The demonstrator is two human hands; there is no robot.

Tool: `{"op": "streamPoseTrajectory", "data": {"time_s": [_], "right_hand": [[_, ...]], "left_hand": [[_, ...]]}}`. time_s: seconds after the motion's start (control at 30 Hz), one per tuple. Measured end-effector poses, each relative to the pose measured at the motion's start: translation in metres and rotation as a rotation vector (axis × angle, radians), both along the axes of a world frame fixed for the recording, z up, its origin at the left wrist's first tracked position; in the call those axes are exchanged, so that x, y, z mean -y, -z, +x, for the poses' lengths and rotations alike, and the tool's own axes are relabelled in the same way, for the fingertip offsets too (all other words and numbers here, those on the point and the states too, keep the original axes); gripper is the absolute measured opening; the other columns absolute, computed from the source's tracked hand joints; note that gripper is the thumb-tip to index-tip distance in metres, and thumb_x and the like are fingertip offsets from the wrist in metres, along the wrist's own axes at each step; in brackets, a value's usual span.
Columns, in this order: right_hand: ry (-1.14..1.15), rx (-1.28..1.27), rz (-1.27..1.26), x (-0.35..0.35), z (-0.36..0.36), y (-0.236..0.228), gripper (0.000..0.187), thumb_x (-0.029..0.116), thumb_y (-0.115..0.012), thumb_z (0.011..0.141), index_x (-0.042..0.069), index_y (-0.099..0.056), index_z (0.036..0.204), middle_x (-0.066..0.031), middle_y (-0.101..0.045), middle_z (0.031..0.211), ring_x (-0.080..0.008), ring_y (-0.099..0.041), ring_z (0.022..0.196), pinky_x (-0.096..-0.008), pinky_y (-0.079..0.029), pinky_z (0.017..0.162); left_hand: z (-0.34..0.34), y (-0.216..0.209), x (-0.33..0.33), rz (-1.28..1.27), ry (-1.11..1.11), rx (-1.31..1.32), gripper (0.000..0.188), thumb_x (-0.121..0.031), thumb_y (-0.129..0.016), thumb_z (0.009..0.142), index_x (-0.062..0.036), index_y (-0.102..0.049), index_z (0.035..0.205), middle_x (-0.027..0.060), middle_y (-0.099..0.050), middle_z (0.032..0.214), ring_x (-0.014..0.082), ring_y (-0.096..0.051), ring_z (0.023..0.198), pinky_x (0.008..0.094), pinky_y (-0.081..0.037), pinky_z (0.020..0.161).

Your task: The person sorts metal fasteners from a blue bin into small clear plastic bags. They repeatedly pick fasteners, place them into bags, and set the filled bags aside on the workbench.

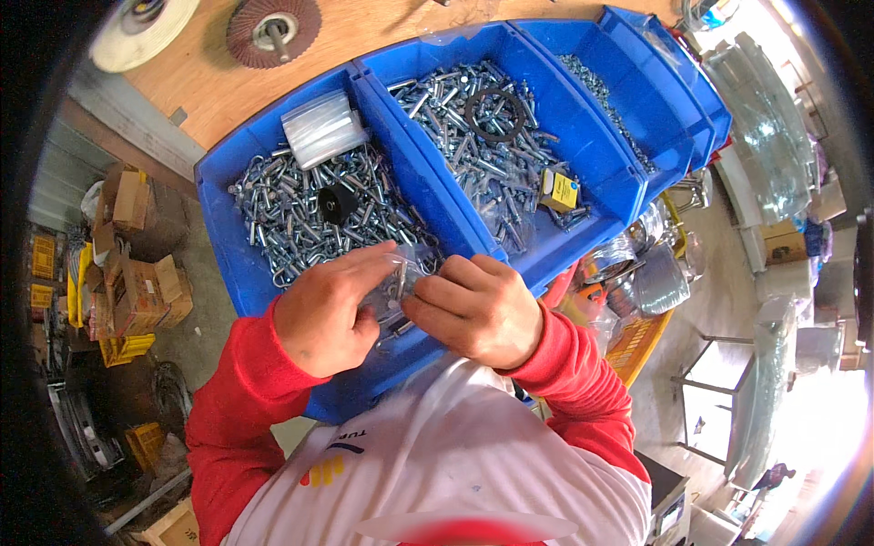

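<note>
1. Here, nearest of all, are the person's white shirt (428, 437) and red sleeves (250, 373), reaching up to both hands.
2. The right hand (475, 312) has its fingers curled tightly, pinching the edge of a clear plastic bag (401, 287) with shiny metal pieces inside.
3. The left hand (326, 311) is at the bag's other side, forefinger stretched out and thumb parted from it; whether its hidden fingers grip the plastic, I cannot tell.
4. The bag is between the two hands, above the near end of the left blue bin (217, 223).
5. In that bin lie many metal hooks (282, 218), with a black piece (339, 204) and a stack of clear plastic sleeves (323, 129) on top.
6. Just to its right, the middle bin (587, 150) holds bolts (455, 136), a black ring (472, 116) and a small yellow box (559, 191).
7. Beyond it, a third bin (637, 96) holds small screws (596, 91).
8. Past the bins, on the wooden table (187, 77), are a brown sanding wheel (244, 38) and a white wheel (127, 45).
9. Farther off to the left, cardboard boxes (137, 296) are piled up.
</note>
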State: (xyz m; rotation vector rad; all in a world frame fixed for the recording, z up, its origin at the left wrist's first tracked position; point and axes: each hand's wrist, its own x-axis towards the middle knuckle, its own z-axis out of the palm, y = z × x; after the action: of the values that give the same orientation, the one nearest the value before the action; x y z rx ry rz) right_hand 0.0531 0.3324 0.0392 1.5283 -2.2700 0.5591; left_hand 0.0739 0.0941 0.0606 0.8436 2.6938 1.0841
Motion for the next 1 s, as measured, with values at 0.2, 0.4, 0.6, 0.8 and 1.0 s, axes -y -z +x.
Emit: {"op": "streamPoseTrajectory", "data": {"time_s": [0.2,0.4,0.6,0.8,1.0], "right_hand": [[0.213,-0.076,0.011,-0.004,-0.012,0.005,0.029,0.021,-0.069,0.067,0.012,-0.072,0.094,-0.0082,-0.066,0.114,-0.0224,-0.064,0.097,-0.0370,-0.049,0.074],[0.219,-0.041,-0.045,-0.005,-0.010,0.008,0.031,0.021,-0.067,0.067,0.012,-0.071,0.096,-0.0074,-0.067,0.108,-0.0205,-0.065,0.088,-0.0360,-0.047,0.074],[0.170,0.253,-0.382,-0.044,-0.029,0.017,0.016,0.003,-0.069,0.076,0.010,-0.071,0.090,-0.0079,-0.071,0.094,-0.0231,-0.068,0.080,-0.0353,-0.050,0.070],[0.775,0.774,0.125,-0.108,-0.101,0.074,0.020,0.021,-0.070,0.086,0.001,-0.074,0.089,-0.0207,-0.072,0.083,-0.0378,-0.073,0.079,-0.0459,-0.057,0.071],[0.847,0.652,0.348,-0.092,-0.116,0.116,0.025,0.027,-0.068,0.082,0.003,-0.072,0.086,-0.0236,-0.072,0.082,-0.0425,-0.072,0.080,-0.0546,-0.058,0.072]], "left_hand": [[-0.016,0.006,-0.017,-0.134,-0.134,-0.076,0.058,0.010,-0.059,0.073,0.0034,-0.060,0.131,0.0291,-0.060,0.137,0.0423,-0.061,0.124,0.0446,-0.053,0.103],[-0.005,0.016,-0.013,-0.007,-0.122,0.012,0.061,0.008,-0.058,0.075,0.0038,-0.058,0.136,0.0281,-0.061,0.137,0.0412,-0.061,0.126,0.0431,-0.053,0.103],[-0.011,0.016,-0.002,0.084,-0.201,0.500,0.061,0.007,-0.058,0.077,0.0073,-0.056,0.137,0.0267,-0.065,0.131,0.0288,-0.074,0.087,0.0345,-0.059,0.071],[-0.024,0.024,0.003,0.103,-0.070,0.479,0.061,0.012,-0.054,0.082,0.0049,-0.053,0.143,0.0242,-0.064,0.133,0.0165,-0.072,0.071,0.0288,-0.058,0.058],[-0.024,0.025,0.000,0.124,-0.041,0.262,0.064,0.010,-0.056,0.079,0.0036,-0.054,0.142,0.0234,-0.068,0.127,0.0135,-0.069,0.066,0.0274,-0.054,0.055]]}}
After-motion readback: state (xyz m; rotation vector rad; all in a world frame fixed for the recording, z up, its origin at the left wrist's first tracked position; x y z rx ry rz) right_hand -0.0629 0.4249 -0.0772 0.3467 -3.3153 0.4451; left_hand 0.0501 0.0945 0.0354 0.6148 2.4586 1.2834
